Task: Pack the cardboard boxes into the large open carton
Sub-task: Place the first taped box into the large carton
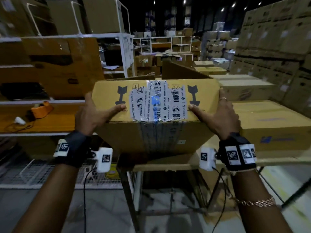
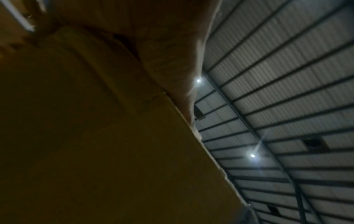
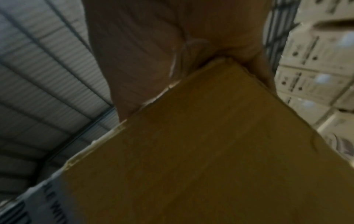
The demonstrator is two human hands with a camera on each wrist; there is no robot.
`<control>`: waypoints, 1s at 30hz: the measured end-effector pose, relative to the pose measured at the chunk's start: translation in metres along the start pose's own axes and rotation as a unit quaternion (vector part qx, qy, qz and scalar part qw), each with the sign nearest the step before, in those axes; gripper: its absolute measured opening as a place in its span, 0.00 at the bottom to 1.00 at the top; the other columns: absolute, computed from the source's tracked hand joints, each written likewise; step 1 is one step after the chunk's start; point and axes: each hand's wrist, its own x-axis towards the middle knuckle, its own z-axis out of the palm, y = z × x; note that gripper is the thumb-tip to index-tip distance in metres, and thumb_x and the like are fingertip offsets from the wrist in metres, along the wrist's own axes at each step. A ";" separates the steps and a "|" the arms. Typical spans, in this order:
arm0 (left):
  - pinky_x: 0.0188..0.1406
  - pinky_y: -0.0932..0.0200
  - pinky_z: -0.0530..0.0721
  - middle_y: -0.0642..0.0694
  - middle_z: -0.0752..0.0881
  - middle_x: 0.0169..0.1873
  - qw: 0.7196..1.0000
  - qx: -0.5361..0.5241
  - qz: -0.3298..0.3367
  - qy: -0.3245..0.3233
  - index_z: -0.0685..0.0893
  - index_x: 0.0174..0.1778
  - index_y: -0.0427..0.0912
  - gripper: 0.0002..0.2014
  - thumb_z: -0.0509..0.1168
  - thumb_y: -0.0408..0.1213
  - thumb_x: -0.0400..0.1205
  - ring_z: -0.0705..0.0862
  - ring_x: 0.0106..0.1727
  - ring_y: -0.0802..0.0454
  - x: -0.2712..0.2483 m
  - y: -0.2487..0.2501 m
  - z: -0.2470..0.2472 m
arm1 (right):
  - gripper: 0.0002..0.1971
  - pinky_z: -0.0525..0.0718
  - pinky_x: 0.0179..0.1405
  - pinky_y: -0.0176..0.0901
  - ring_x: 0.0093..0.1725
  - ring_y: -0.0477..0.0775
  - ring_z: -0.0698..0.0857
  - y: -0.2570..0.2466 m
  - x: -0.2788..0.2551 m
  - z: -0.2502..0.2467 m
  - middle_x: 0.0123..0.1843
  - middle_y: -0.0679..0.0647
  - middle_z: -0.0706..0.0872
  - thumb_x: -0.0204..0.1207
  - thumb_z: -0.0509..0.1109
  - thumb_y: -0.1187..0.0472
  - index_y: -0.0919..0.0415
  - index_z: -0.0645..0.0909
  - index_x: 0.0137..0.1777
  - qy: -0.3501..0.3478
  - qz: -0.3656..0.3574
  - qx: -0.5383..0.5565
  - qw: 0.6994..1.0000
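Note:
I hold a taped cardboard box (image 1: 148,133) tilted in front of me, its printed tape and arrow marks facing up. My left hand (image 1: 94,113) grips its near left corner, thumb on the top face. At the near right corner my right hand (image 1: 220,115) grips the same way. Just behind the box rises a brown flap of the large open carton (image 1: 181,71); its inside is hidden. In the left wrist view the box (image 2: 95,136) fills the left side under my hand (image 2: 162,45). The right wrist view shows a box corner (image 3: 210,151) wedged in my hand (image 3: 153,45).
A low table (image 1: 168,166) stands under the box. Closed cartons (image 1: 272,126) lie on the right, with a tall wall of stacked cartons (image 1: 277,39) beyond. White shelving on the left holds an orange tape dispenser (image 1: 42,108) and brown cartons (image 1: 64,68).

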 end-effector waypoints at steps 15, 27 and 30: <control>0.56 0.45 0.90 0.43 0.82 0.70 0.994 -0.076 0.030 0.072 0.60 0.82 0.51 0.69 0.84 0.74 0.49 0.86 0.61 0.40 -0.092 -0.039 0.054 | 0.63 0.80 0.69 0.61 0.72 0.67 0.80 0.064 -0.069 0.042 0.76 0.59 0.80 0.51 0.85 0.28 0.54 0.61 0.82 0.050 0.021 0.165 0.985; 0.51 0.39 0.89 0.35 0.83 0.65 0.998 0.001 -0.035 -0.057 0.63 0.69 0.39 0.63 0.88 0.66 0.48 0.87 0.60 0.30 -0.067 -0.099 0.138 | 0.60 0.86 0.63 0.65 0.66 0.69 0.84 0.125 -0.037 0.147 0.69 0.62 0.82 0.44 0.94 0.43 0.56 0.61 0.72 -0.059 0.110 0.120 0.985; 0.49 0.42 0.88 0.36 0.84 0.63 0.996 -0.004 -0.049 -0.074 0.64 0.66 0.39 0.59 0.90 0.61 0.49 0.88 0.59 0.32 -0.056 -0.111 0.158 | 0.64 0.85 0.66 0.64 0.69 0.70 0.82 0.133 -0.022 0.169 0.72 0.64 0.81 0.45 0.94 0.43 0.59 0.59 0.77 -0.077 0.131 0.105 0.983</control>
